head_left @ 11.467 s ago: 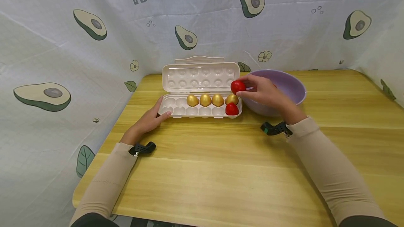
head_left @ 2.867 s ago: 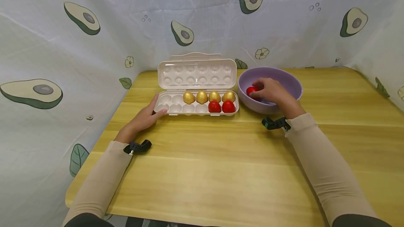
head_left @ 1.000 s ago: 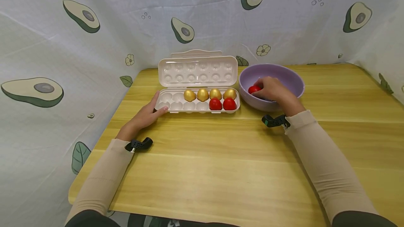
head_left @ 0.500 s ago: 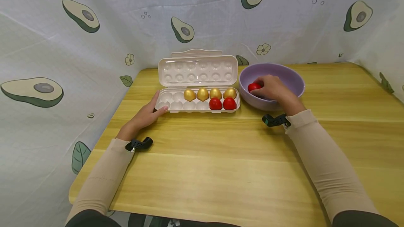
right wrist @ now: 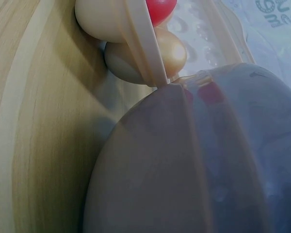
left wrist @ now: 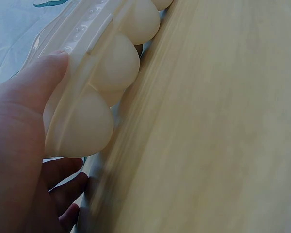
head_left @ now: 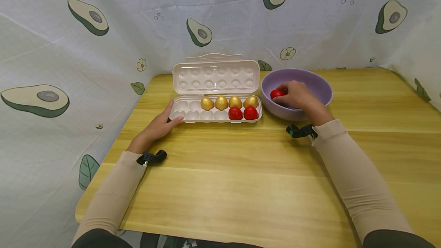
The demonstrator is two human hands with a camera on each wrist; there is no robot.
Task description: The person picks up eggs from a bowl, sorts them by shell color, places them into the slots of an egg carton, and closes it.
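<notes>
An egg carton [head_left: 196, 116] lies open at the back of the table, its lid [head_left: 215, 76] tipped back. Several golden eggs [head_left: 221, 103] fill part of its rear row; two red eggs [head_left: 235, 113] sit at the right of the front row. My left hand [head_left: 156, 128] holds the carton's left end, with the thumb [left wrist: 46, 73] on the front rim in the left wrist view. Inside the purple bowl [head_left: 282, 111], my right hand [head_left: 298, 95] grips a red egg [head_left: 276, 93]. The right wrist view does not show that hand's fingers.
The bowl stands close to the carton's right end. A wooden table [head_left: 220, 179] stretches in front of both. Behind hangs a white cloth [head_left: 234, 18] printed with avocados.
Over 11.5 seconds, a second red egg has come into the carton's front row and my right hand has moved from above the carton into the bowl. Little differs over the last second.
</notes>
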